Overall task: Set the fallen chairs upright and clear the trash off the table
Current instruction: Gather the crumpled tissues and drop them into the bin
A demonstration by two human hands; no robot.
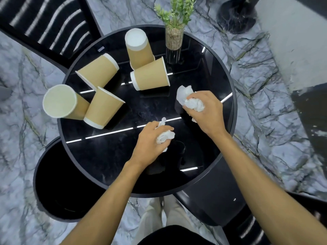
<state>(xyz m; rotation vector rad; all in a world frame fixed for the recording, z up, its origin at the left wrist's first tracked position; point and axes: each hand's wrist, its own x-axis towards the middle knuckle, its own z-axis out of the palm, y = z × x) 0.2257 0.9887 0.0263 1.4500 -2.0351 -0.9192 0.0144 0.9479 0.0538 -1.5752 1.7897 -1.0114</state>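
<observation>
One crumpled tissue (165, 137), white, bunched in curled left hand (150, 140) near tabletop (99, 156) centre. Bigger tissue wad (192, 103) clutched by right hand (208, 110) toward right edge. Tan paper cups (150, 75) tipped or inverted, far-left side.

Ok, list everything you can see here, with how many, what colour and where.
paper cups: five, tan with white rims, lying tipped or upside down on the table's left and far parts
crumpled tissues: at least two, white, one in each hand
plant in a glass vase: one, green, far edge of the table
table: one, round, glossy black, centre
striped chair: one, black with pale stripes, upper left
round seat: one, black, lower left, beside the table
dark seat: one, black, lower right
floor: grey-white marble, all around
left hand: fingers grip a tissue, near side of the table
right hand: fingers grip a tissue, right side of the table
</observation>
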